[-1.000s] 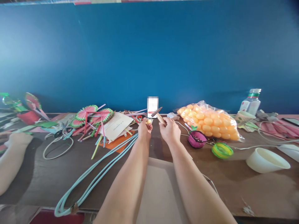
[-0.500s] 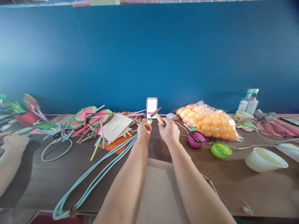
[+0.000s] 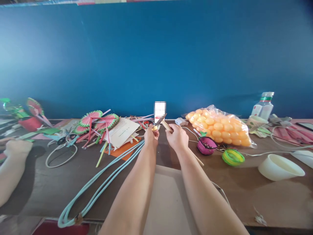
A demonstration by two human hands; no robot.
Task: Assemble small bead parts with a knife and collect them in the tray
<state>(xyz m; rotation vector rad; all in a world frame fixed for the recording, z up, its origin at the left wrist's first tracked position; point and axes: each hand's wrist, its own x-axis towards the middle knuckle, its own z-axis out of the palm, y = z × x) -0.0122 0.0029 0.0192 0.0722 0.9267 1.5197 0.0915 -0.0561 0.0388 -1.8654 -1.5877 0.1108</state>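
My right hand (image 3: 178, 137) is wrapped round the wooden handle of a small hammer (image 3: 167, 126); the handle's far end sticks out past the wrist. The dark metal head is tipped toward my left hand (image 3: 151, 134), close over its fingertips. Pinched in those fingers is a small yellowish piece (image 3: 155, 128), too small to tell its kind. Whether the hammer head touches it, I cannot tell. Right behind both hands a phone (image 3: 160, 111) stands upright with a bright screen, partly covered by the hammer head.
Left lie pale blue tubing (image 3: 97, 179), papers (image 3: 121, 132) and watermelon-patterned paper fans (image 3: 107, 122). A bag of orange balls (image 3: 220, 129), a purple pouch (image 3: 206, 146), a green-yellow coil (image 3: 233, 157) and a white cup (image 3: 278, 168) are right. Another person's hand (image 3: 18, 148) works far left.
The hammer head has come down and left, nearer the yellowish piece in my left hand. More of the handle's far end shows beside my right forearm. The view has shifted slightly.
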